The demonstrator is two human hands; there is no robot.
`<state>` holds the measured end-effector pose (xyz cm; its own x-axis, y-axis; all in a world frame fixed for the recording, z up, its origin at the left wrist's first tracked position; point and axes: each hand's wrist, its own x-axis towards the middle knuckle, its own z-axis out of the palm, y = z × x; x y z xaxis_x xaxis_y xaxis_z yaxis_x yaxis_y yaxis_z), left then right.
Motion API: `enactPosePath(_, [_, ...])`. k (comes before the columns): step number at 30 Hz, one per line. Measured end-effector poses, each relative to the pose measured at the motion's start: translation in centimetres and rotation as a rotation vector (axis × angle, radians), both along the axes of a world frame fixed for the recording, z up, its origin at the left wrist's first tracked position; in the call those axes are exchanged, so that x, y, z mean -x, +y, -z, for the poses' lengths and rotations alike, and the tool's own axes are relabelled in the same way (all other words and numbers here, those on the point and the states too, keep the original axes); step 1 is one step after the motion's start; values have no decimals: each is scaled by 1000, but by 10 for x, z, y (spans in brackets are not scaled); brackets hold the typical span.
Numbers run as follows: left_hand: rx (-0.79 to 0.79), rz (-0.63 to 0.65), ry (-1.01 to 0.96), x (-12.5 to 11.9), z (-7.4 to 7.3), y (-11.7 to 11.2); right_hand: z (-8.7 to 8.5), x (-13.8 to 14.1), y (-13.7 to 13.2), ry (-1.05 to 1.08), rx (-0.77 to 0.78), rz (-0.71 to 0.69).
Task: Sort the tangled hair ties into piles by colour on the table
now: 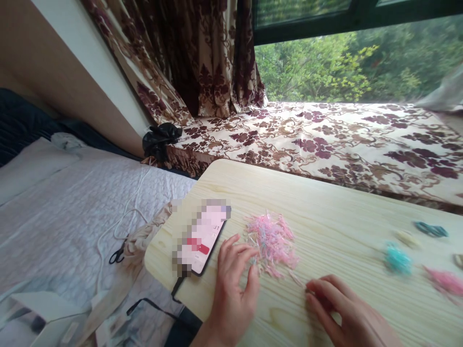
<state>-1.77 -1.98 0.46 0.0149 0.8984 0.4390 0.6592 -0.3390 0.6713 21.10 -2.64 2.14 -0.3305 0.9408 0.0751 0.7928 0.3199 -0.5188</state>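
A loose pile of thin, shiny pink and clear strands [271, 243] lies on the pale wood-grain table [325, 202]. My left hand [237, 274] is at the pile's left edge, its fingers bent but apart, the fingertips at the outer strands. To the right and nearer to me, my right hand [340, 303] has its thumb and forefinger pinched together just above the tabletop. A thin pale pink strand [296, 278] runs from the pile's lower right edge to those fingertips. A phone [200, 236] with a lit screen lies left of my left hand.
On the table's right side are a turquoise bundle [397, 259], a pink bundle [446, 280], a cream bundle [407, 238] and a dark teal band [430, 229]. A bed [90, 193] with cables adjoins the left edge. A floral-covered window ledge [325, 140] runs behind.
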Motion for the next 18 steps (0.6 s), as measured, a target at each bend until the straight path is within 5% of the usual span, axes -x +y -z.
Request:
enactPosePath(6, [10,-9,-43,1,-1,1,0,13,5,-27,18,118])
enactPosePath(18, [3,-30,-34,-1,-1,1,2,15,14,-82,-33,53])
